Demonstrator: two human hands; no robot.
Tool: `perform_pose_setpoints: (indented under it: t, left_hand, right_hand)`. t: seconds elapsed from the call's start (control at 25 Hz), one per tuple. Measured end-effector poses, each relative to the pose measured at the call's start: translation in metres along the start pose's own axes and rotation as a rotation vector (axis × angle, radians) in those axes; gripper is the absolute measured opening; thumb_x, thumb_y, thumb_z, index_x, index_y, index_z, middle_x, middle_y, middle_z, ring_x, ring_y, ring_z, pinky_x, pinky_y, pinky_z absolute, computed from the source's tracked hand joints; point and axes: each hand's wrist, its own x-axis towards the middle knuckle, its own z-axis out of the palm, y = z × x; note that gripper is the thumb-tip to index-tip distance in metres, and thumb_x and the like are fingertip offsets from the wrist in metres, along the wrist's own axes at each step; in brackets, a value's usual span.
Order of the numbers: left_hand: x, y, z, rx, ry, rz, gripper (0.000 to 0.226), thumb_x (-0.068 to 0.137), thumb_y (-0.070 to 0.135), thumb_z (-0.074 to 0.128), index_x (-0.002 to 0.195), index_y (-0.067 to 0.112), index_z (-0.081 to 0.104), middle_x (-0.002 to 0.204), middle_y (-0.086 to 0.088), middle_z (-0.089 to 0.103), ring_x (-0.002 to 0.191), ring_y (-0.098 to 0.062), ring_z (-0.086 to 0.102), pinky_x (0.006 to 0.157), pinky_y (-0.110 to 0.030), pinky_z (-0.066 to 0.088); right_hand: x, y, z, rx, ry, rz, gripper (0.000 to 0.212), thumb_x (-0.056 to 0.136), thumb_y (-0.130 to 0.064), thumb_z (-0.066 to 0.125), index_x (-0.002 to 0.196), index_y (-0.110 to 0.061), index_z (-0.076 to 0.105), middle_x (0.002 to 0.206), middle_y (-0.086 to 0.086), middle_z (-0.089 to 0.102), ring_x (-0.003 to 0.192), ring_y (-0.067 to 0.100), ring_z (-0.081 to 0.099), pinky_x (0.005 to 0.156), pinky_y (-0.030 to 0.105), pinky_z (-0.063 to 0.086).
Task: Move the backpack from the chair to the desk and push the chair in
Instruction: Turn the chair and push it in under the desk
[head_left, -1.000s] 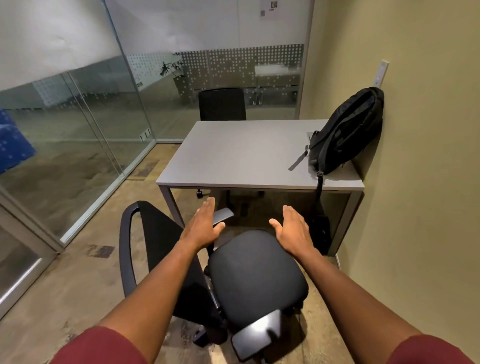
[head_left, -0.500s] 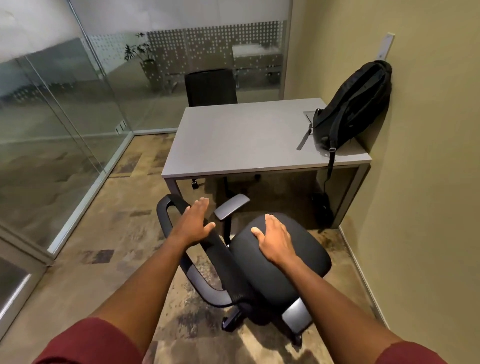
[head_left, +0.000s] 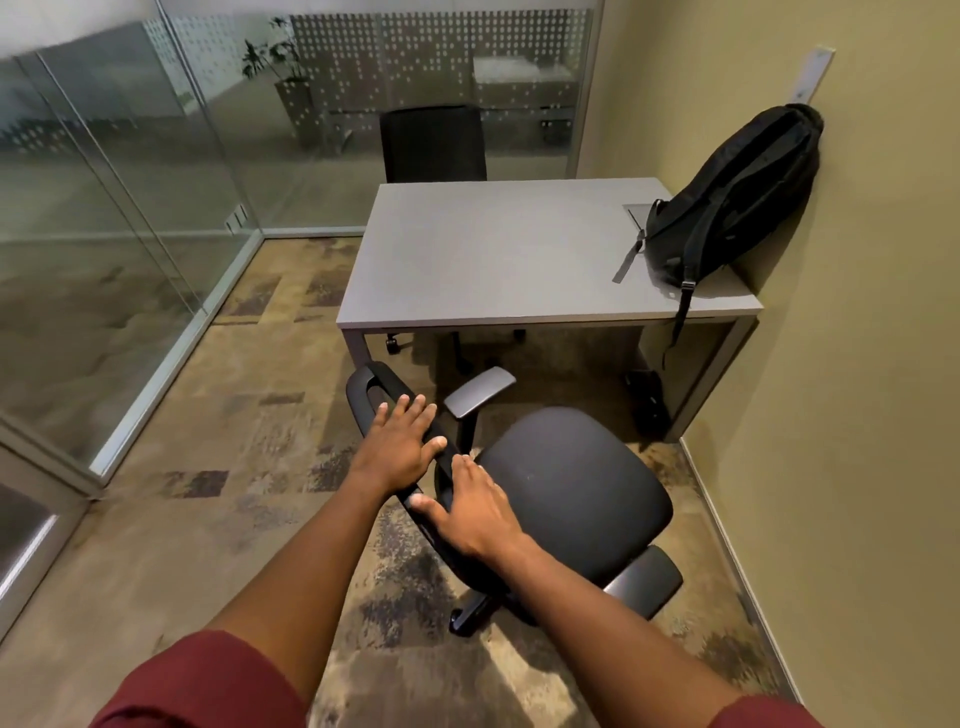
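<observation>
The black backpack (head_left: 727, 202) stands on the grey desk (head_left: 493, 260) at its far right, leaning on the yellow wall, one strap hanging over the front edge. The black office chair (head_left: 571, 483) stands in front of the desk, out from under it, its seat toward the wall and its backrest (head_left: 363, 384) toward me on the left. My left hand (head_left: 397, 447) lies over the backrest's top frame, thumb on the seat side. Just below it, my right hand (head_left: 472, 506) holds the same frame with the thumb wrapped under.
A second black chair (head_left: 434, 143) stands behind the desk. Glass partitions (head_left: 104, 208) close the left and back sides. The yellow wall (head_left: 857, 364) runs close along the right. A dark object (head_left: 647, 400) sits on the floor under the desk's right end.
Both hands moved from above the seat onto the backrest frame. The chair has turned, its seat now further right, and my view has drawn back from the desk.
</observation>
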Motion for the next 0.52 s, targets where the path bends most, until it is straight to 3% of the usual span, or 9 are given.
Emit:
perform_pose_setpoints:
  t: [0.2,0.52]
  left_hand:
    - [-0.002,-0.001,0.003,-0.017,0.031,-0.014,0.063,0.103,0.05,0.03,0.157,0.019,0.022,0.166,-0.004,0.016,0.154,-0.022,0.004,0.123,-0.044,-0.003]
    - [0.003,-0.006,0.0,-0.029,0.052,-0.036,0.061,0.103,0.05,0.029,0.156,0.019,0.027,0.166,-0.002,0.018,0.154,-0.023,0.005,0.122,-0.045,-0.003]
  right_hand:
    - [0.0,-0.007,0.009,-0.102,0.025,-0.013,0.12,0.072,-0.087,0.036,0.157,-0.008,0.007,0.165,0.013,0.014,0.152,0.027,0.014,0.12,0.05,0.022]
    - [0.0,0.004,0.001,-0.161,0.018,-0.061,0.114,0.076,-0.08,0.038,0.157,-0.009,0.004,0.166,0.012,0.011,0.153,0.028,0.011,0.12,0.051,0.019]
